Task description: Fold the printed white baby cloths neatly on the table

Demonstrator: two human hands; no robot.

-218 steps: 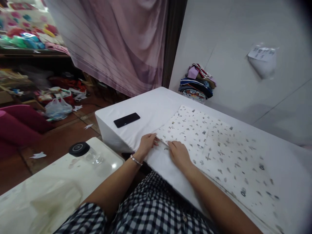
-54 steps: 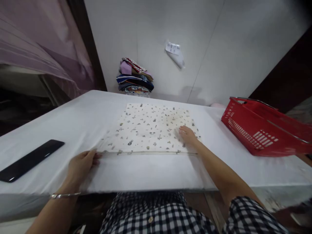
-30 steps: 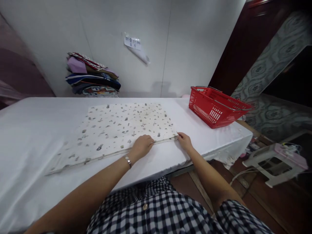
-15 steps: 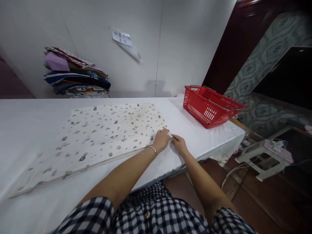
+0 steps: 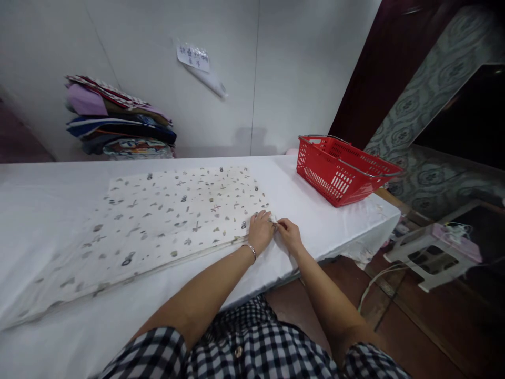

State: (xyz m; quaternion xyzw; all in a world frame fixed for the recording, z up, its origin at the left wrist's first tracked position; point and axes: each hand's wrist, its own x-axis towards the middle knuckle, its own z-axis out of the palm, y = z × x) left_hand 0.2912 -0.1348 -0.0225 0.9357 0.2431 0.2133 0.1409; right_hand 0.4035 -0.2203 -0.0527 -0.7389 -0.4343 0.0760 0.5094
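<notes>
A cream cloth (image 5: 177,218) printed with small grey-brown motifs lies folded in layers, spread long across the white table. At its near right corner my left hand (image 5: 260,232), with a bracelet at the wrist, presses down with bent fingers closed on the fabric. Close beside it on the right, my right hand (image 5: 290,235) pinches the tip of that corner between thumb and fingers. A small bit of bunched fabric shows between the two hands. My fingers partly hide the corner itself.
A red plastic basket (image 5: 339,171) with metal handles stands at the table's right end. Folded fabrics (image 5: 120,118) are stacked at the back left against the wall. A white stool (image 5: 434,252) with cables is on the floor at right. The white tablecloth (image 5: 276,181) drapes over the near edge.
The bunched fabric at the corner has shifted slightly between my hands, which stay in nearly the same place. The whole view has turned a little.
</notes>
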